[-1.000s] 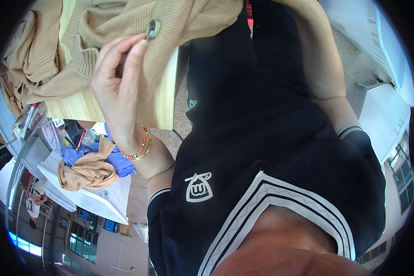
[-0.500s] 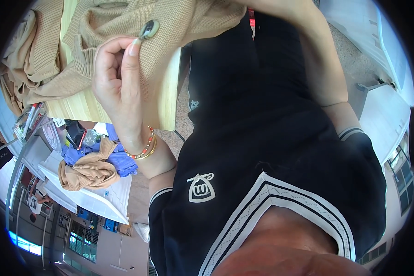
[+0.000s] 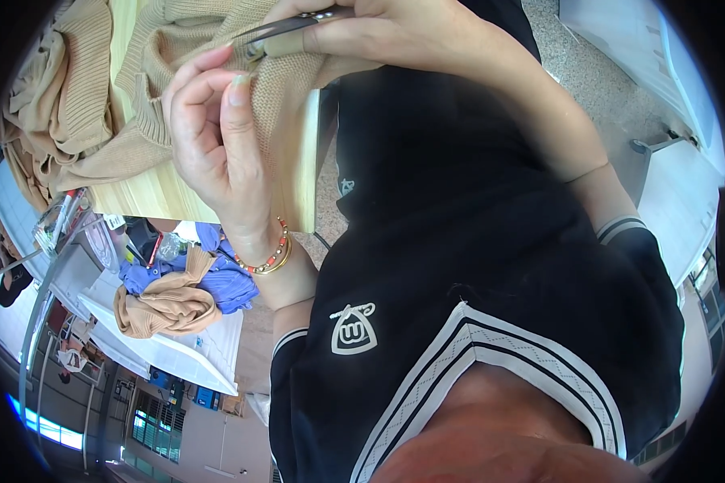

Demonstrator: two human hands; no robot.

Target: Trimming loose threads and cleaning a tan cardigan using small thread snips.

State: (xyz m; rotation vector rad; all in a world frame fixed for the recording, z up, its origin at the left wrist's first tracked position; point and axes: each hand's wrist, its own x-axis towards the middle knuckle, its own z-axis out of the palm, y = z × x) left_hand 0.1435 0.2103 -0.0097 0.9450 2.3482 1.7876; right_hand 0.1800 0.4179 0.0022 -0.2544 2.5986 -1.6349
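A tan knitted garment [image 3: 286,88] lies across the wooden table, partly hanging over its near edge. My right hand [image 3: 387,34] is closed round small dark metal thread snips [image 3: 286,26], their blades pointing left over the knit. Just under the blades is a round button [image 3: 255,50], partly covered. My left hand [image 3: 217,137] is beside the button, fingers curled and thumb tip pressed toward them. Whatever it pinches, if anything, is too small to make out. A beaded bracelet and a gold bangle circle the left wrist.
More tan knitwear [image 3: 72,80] is heaped at the left of the wooden table [image 3: 149,193]. Beyond its near edge, a white trolley-like surface [image 3: 209,346] carries blue cloth [image 3: 229,282] and another tan piece [image 3: 165,306]. White panels [image 3: 677,201] stand at the right.
My right hand has come in from the upper right with the snips, reaching the button. The left thumb and finger have let go of the button and shifted slightly down.
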